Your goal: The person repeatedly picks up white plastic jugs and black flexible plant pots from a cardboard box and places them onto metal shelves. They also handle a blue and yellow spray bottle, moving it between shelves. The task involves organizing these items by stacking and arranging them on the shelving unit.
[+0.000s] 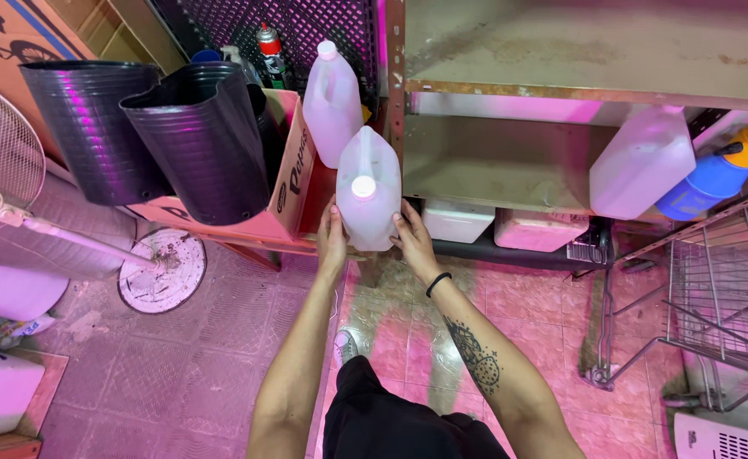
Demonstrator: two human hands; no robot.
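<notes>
Translucent white plastic jug with round white cap (368, 189): stands upright, long axis vertical, cap toward the camera. It sits straight ahead of the person, at the edge of the low shelf (476, 183) of the rusty metal rack, beside the rack's upright post.

Hands: left hand (331, 240) flat against the jug's left wall, right hand (414, 241) against its right wall; the pair clasp the jug between the palms, fingers spread upward. Both sit at about the same height and equally near; neither leads. Whether the jug's base rests on the shelf or is lifted clear, cannot tell; the body hides it.

Outward: a second translucent white jug (332, 102) stands upright just behind and to the left. A cardboard box (293, 170) holding stacked black plastic pots (208, 140) lies left. A larger white canister (642, 161) leans on the shelf well to the right, beside a blue and yellow spray bottle (722, 170). Wire trolley (722, 289) at far right.
</notes>
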